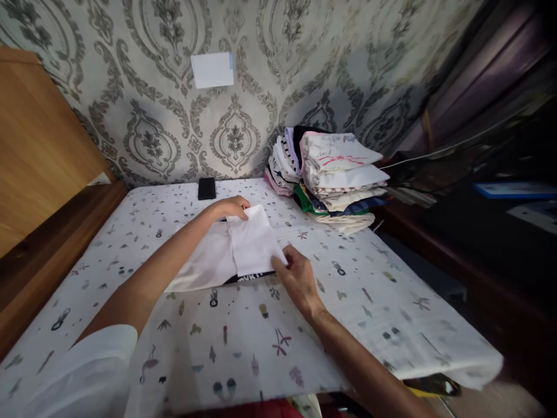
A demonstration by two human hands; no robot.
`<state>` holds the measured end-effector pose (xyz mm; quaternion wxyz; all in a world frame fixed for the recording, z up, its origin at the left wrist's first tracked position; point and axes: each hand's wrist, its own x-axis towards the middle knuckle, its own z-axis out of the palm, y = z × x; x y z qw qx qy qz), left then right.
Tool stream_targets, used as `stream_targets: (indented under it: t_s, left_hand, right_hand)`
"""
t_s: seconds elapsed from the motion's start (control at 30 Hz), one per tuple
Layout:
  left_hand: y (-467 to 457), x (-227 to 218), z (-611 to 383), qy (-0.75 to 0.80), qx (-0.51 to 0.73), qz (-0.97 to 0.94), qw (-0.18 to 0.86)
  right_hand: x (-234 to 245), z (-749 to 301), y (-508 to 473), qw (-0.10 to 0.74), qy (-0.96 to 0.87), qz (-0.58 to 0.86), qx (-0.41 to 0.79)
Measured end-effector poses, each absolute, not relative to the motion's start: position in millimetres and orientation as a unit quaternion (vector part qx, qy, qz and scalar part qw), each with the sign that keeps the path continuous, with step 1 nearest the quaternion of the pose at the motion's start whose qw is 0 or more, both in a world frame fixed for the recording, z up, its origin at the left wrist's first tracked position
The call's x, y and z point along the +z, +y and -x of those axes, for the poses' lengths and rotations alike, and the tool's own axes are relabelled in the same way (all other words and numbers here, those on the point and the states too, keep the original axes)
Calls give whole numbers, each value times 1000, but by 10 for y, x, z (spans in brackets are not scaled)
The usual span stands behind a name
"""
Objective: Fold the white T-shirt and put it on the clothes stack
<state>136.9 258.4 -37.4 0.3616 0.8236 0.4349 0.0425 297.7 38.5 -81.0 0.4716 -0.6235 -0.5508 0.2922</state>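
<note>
A white garment point(202, 258) lies partly folded on the patterned cloth, with one end turned over on top of it. Under the turned part, a black strip with white lettering point(250, 277) peeks out along the near edge. My left hand point(232, 207) pinches the far edge of the folded part between thumb and fingers. At its near right corner, my right hand point(298, 276) grips the fabric, thumb on top and fingers curled. Both hands touch the same garment.
Stacks of folded clothes point(342, 174) rise at the back right by the wallpapered wall. A black phone-like object point(206, 188) rests near the back edge. A wooden panel point(47, 139) borders the left, and a dark desk with a blue-edged item point(516, 190) is at the right.
</note>
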Motion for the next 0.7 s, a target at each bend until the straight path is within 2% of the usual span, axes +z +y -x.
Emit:
stream_targets:
  t_s: [0.17,0.3,0.43,0.57,0.7]
  left_hand:
    - [2558,-160,-1066,450,117,-791,397]
    - [2427,-133,-479,489,165,-728,452]
    - [2217,-387,87,538,223,-641,500]
    - [2102,-681,414,560,283,-579,520]
    - [2106,-799,551,550,322,-565,524]
  right_hand:
    - [-606,-2692,339,535,-560,564,286]
    - [-524,-2176,340,523,-660,482,244]
    - [-637,-1632,395,429,-776,423,187]
    - [-837,-1322,463,305,-836,436,138]
    - [-938,-1249,479,263,-855,435,104]
